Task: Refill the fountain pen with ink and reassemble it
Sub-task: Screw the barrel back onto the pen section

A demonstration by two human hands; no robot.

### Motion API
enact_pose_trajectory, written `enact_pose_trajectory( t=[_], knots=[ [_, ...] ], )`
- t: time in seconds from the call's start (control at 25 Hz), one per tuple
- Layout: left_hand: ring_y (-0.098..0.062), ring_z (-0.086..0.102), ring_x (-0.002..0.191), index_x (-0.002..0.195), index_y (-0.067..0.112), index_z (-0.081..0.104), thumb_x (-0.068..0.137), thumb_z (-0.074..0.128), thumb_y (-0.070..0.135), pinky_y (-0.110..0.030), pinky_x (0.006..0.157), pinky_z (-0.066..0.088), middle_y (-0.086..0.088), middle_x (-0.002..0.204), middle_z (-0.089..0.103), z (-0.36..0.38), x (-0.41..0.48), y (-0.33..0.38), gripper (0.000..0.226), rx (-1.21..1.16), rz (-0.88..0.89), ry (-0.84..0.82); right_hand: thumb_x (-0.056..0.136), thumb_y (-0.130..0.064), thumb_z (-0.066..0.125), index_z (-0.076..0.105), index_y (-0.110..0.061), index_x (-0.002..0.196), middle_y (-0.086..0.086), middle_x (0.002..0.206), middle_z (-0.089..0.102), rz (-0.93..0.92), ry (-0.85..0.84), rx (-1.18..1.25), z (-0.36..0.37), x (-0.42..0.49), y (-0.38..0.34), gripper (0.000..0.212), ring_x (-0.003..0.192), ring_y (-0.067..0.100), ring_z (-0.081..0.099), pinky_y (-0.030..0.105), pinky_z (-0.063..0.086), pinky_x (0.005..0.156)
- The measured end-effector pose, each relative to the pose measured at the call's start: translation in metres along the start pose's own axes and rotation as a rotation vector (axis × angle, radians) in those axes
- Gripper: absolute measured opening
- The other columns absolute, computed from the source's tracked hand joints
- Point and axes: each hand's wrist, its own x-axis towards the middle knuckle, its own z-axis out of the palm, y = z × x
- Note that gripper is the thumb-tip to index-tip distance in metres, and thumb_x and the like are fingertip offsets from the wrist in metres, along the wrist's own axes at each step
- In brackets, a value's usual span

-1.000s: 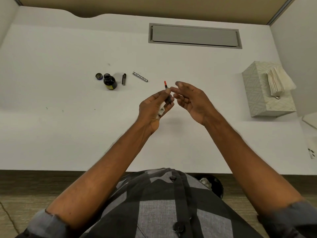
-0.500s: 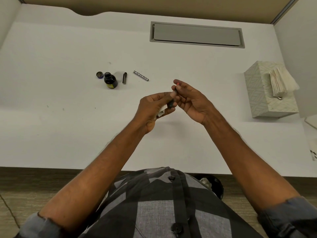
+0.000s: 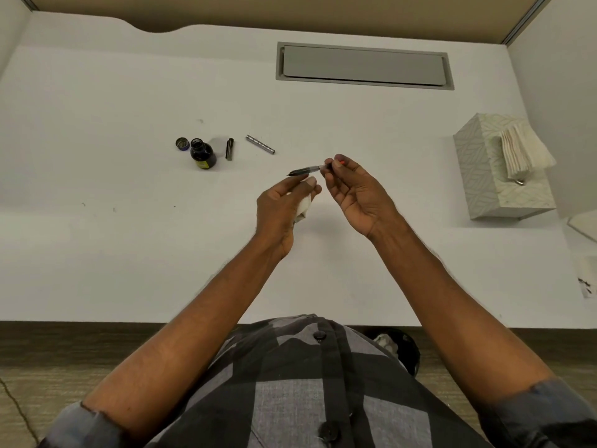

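Observation:
My right hand pinches the rear, orange-tipped end of the pen's nib section with converter, held level above the desk with the nib pointing left. My left hand sits just below the nib with a crumpled white tissue closed in its fingers, apart from the pen. On the desk at the back left stand the open ink bottle, its cap, a short dark pen part and the silver pen barrel.
A tissue box with tissues sticking out stands at the right. A grey cable hatch is set into the white desk at the back. An ink-stained paper scrap lies at the right edge.
The pen section passed from my left hand to my right hand and turned level. My left hand dropped slightly, still gripping the tissue.

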Motion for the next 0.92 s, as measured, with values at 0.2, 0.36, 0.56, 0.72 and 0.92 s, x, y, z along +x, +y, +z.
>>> enact_pose_trajectory(
  t=[0.2,0.36,0.56,0.72,0.92],
  knots=[
    [-0.022,0.074,0.105,0.106,0.019,0.075,0.087,0.080,0.024,-0.023,0.063,0.044,-0.001,0.093,0.080,-0.004,0.008,0.006,0.020,-0.076,0.108,0.085,0.096,0.007,0.062,0.064,-0.002,0.106,0.016,0.102,0.074,-0.007,0.025,-0.004,0.001,-0.001,0.014,0.013,0.097,0.026,0.074,0.029,0.061,0.092],
    [-0.026,0.072,0.108,0.105,0.017,0.076,0.085,0.081,0.025,-0.032,0.079,0.050,-0.001,0.092,0.080,-0.011,0.019,0.007,0.022,-0.092,0.135,0.146,0.097,0.008,0.061,0.065,-0.002,0.107,0.015,0.103,0.075,0.028,0.039,-0.069,0.003,0.003,0.025,0.015,0.094,0.025,0.075,0.029,0.061,0.092],
    [-0.019,0.075,0.100,0.113,0.013,0.075,0.087,0.079,0.020,-0.022,0.075,0.053,-0.002,0.099,0.079,-0.025,0.032,0.012,0.027,-0.049,0.183,0.182,0.099,0.000,0.064,0.068,0.001,0.113,0.016,0.108,0.073,0.065,0.090,-0.205,0.007,0.031,0.038,0.015,0.097,0.027,0.073,0.029,0.062,0.089],
    [-0.018,0.075,0.099,0.117,0.011,0.073,0.089,0.077,0.018,-0.021,0.075,0.053,-0.010,0.106,0.078,-0.039,0.048,0.019,0.030,-0.086,0.162,0.243,0.098,-0.008,0.068,0.072,0.000,0.111,0.008,0.100,0.075,-0.036,0.158,-0.492,0.013,0.079,0.035,0.016,0.093,0.020,0.071,0.029,0.061,0.088],
    [-0.020,0.074,0.104,0.114,0.014,0.073,0.089,0.077,0.018,-0.028,0.083,0.050,0.000,0.094,0.080,-0.053,0.073,0.022,0.025,-0.122,0.086,0.285,0.086,-0.016,0.081,0.077,-0.013,0.103,-0.005,0.097,0.076,-0.332,0.043,-1.131,0.036,0.139,0.034,0.018,0.088,0.007,0.072,0.015,0.056,0.085]
  ],
)
